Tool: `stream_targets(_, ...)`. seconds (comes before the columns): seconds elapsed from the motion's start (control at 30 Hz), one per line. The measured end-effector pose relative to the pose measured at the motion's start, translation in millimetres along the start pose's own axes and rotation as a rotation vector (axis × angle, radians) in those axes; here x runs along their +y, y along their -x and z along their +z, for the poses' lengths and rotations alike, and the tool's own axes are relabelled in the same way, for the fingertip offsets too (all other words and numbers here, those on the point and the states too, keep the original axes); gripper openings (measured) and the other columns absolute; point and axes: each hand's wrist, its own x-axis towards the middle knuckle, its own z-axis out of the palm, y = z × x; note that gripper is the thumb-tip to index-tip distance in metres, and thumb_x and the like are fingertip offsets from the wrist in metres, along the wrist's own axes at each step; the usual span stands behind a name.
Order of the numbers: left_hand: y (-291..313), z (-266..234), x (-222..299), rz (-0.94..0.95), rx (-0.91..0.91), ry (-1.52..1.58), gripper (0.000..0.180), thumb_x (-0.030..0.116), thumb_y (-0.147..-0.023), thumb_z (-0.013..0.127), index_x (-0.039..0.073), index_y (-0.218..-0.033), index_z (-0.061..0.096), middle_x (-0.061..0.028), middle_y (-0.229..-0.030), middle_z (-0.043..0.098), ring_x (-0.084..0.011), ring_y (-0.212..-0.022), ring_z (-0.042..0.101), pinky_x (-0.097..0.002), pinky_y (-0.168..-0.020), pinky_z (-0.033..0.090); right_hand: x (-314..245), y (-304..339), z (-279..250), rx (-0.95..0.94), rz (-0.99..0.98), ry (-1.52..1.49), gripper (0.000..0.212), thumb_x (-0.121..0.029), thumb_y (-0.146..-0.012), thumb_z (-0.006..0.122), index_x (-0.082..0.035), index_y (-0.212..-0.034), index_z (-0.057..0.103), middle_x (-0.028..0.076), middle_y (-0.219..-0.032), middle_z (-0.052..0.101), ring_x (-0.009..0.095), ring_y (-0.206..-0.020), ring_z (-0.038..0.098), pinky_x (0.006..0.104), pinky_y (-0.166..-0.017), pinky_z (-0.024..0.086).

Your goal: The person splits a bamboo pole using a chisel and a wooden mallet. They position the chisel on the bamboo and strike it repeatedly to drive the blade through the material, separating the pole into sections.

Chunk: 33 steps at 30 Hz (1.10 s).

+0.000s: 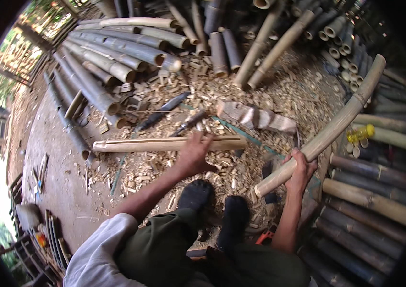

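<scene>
My right hand (pixel 300 170) is wrapped round a long, pale, slightly curved bamboo pole (pixel 337 125) near its lower end; the pole slants up to the far right. My left hand (pixel 196 154) lies across a bamboo length with a long slot in it (pixel 148 145), its thumb apart and its fingers stretched over the top, slightly blurred. That slotted piece lies crosswise in front of my feet. Just beyond it are a dark, narrow tool (pixel 188 122) and a longer dark blade-like piece (pixel 163 112). A notched wooden block (pixel 256 118) lies between my two hands, farther off.
Wood chips (pixel 279 86) cover much of the floor. Cut bamboo poles (pixel 117 50) fan out at the far left, and more bamboo (pixel 370 191) is stacked along the right. A yellow bottle (pixel 360 134) lies on that stack. An orange-handled tool (pixel 265 236) is by my right foot.
</scene>
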Motion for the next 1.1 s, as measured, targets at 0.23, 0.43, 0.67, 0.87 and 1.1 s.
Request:
stream_targets(0.23, -23, -11, -60, 0.067, -0.167, 0.078, 0.05, 0.021, -0.071, 0.081, 0.007, -0.114, 0.06, -0.0163, -0.106, 0.064, -0.0332, -0.104, 0.064, -0.0469, -0.086, 0.052, -11, -43, -12, 0.112, -0.049, -0.267, 0.027, -0.006, -0.08, 0.068, -0.002, -0.102, 0.053, 0.008, -0.081, 0.057, 0.021, -0.064, 0.059, 0.0377, -0.058, 0.053)
stream_targets(0.43, -1, -83, -27, 0.094, -0.227, 0.216, 0.054, 0.016, -0.07, 0.079, 0.006, -0.118, 0.056, -0.0205, -0.098, 0.073, -0.0382, -0.085, 0.072, -0.0451, -0.076, 0.057, -24, -50, -7, 0.023, -0.036, -0.59, 0.033, -0.011, -0.083, 0.067, -0.01, -0.111, 0.05, 0.005, -0.084, 0.054, 0.019, -0.073, 0.055, 0.0395, -0.069, 0.051)
stream_targets(0.67, 2, -83, 3, 0.099, -0.164, 0.287, 0.048, 0.014, -0.07, 0.079, 0.006, -0.112, 0.059, -0.0172, -0.091, 0.071, -0.0353, -0.084, 0.072, -0.0448, -0.077, 0.056, -26, -40, 12, 0.057, -0.003, -0.726, 0.032, -0.016, -0.084, 0.067, -0.013, -0.11, 0.049, 0.003, -0.088, 0.053, 0.018, -0.075, 0.054, 0.0399, -0.072, 0.05)
stream_targets(0.87, 2, -90, 18, 0.112, -0.204, 0.365, 0.045, 0.012, -0.071, 0.079, 0.004, -0.111, 0.06, -0.0149, -0.086, 0.068, -0.0285, -0.078, 0.07, -0.0398, -0.074, 0.056, -33, -48, 0, 0.08, -0.014, -0.766, 0.03, -0.018, -0.084, 0.067, -0.011, -0.107, 0.049, 0.003, -0.089, 0.052, 0.017, -0.076, 0.052, 0.0382, -0.072, 0.049)
stream_targets(1.1, 5, -85, 51, 0.07, -0.171, 0.277, 0.038, 0.016, -0.074, 0.084, 0.006, -0.1, 0.057, -0.0161, -0.081, 0.066, -0.0367, -0.078, 0.07, -0.0456, -0.069, 0.054, -49, -56, -2, 0.134, -0.04, -0.598, 0.028, -0.017, -0.083, 0.068, -0.007, -0.103, 0.051, 0.004, -0.087, 0.054, 0.018, -0.074, 0.056, 0.0376, -0.066, 0.052)
